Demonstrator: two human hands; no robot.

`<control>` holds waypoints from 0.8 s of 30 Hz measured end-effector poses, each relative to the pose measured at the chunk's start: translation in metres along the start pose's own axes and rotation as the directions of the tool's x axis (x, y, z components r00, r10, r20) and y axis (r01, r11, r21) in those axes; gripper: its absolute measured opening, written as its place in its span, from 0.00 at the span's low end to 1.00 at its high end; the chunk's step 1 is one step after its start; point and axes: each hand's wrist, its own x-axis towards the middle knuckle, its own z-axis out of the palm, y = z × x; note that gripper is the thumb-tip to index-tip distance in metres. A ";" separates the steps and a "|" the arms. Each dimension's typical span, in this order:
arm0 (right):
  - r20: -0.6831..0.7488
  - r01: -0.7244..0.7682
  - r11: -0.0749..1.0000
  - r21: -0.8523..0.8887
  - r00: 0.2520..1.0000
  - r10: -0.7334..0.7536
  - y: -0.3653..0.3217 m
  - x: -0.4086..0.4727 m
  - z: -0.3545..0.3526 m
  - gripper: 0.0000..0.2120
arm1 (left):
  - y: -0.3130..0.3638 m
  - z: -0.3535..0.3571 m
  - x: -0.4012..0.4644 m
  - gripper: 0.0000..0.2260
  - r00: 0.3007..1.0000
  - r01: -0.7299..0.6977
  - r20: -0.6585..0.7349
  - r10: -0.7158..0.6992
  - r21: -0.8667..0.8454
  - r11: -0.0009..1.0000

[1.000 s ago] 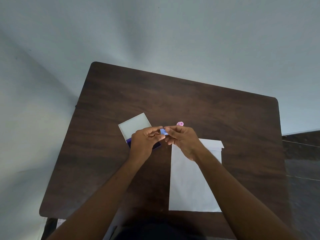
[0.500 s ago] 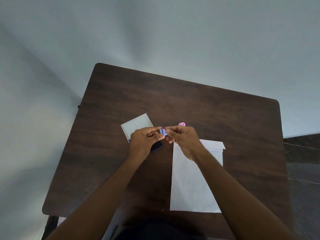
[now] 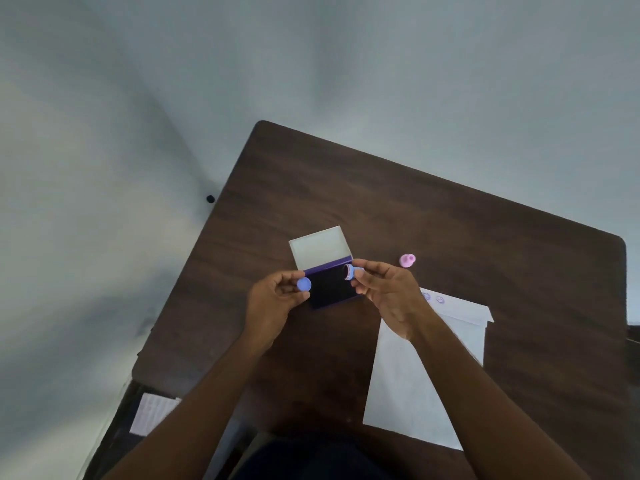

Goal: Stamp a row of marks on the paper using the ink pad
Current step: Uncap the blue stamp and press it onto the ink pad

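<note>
An open ink pad [image 3: 332,289] with a dark purple pad and a raised clear lid [image 3: 320,247] lies at the middle of the dark wooden table [image 3: 450,220]. My left hand [image 3: 273,303] pinches a small round blue cap [image 3: 304,284] just left of the pad. Over the pad's right edge, my right hand [image 3: 388,289] holds a small blue stamp [image 3: 350,273], its face turned left. White paper [image 3: 415,393] lies to the right, partly under my right forearm. Two faint round marks [image 3: 433,298] show near its top.
A pink stamp [image 3: 407,260] lies on the table behind my right hand. A sheet of printed paper [image 3: 152,412] sits low beyond the table's left front corner. Pale walls close in behind and to the left of the table.
My hands have pulled apart: the cap has come off the blue stamp and sits in my left hand, the stamp in my right. The view has shifted left.
</note>
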 end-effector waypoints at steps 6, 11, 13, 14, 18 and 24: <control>0.032 -0.065 0.995 0.076 0.998 0.062 0.006 -0.004 0.020 0.11 | -0.024 -0.021 -0.004 0.15 0.991 0.053 -0.128 -0.030 0.182 0.982; 0.053 -0.078 0.994 0.080 0.996 0.074 0.008 -0.004 0.026 0.10 | -0.029 -0.022 -0.008 0.16 0.988 -0.010 -0.143 0.061 0.335 0.942; 0.054 -0.082 0.994 0.077 0.995 0.078 0.008 -0.004 0.027 0.10 | -0.031 -0.023 -0.008 0.16 0.985 -0.021 -0.154 0.082 0.365 0.931; 0.058 -0.083 0.993 0.079 0.995 0.079 0.008 -0.004 0.028 0.11 | -0.032 -0.023 -0.007 0.16 0.983 -0.025 -0.159 0.090 0.371 0.928; 0.067 -0.091 0.991 0.094 0.994 0.085 0.007 -0.004 0.028 0.11 | -0.036 -0.022 -0.001 0.16 0.975 -0.041 -0.180 0.129 0.425 0.904; 0.055 -0.103 0.988 0.111 0.994 0.097 0.009 -0.002 0.035 0.09 | -0.040 -0.025 0.002 0.16 0.972 -0.035 -0.189 0.138 0.468 0.883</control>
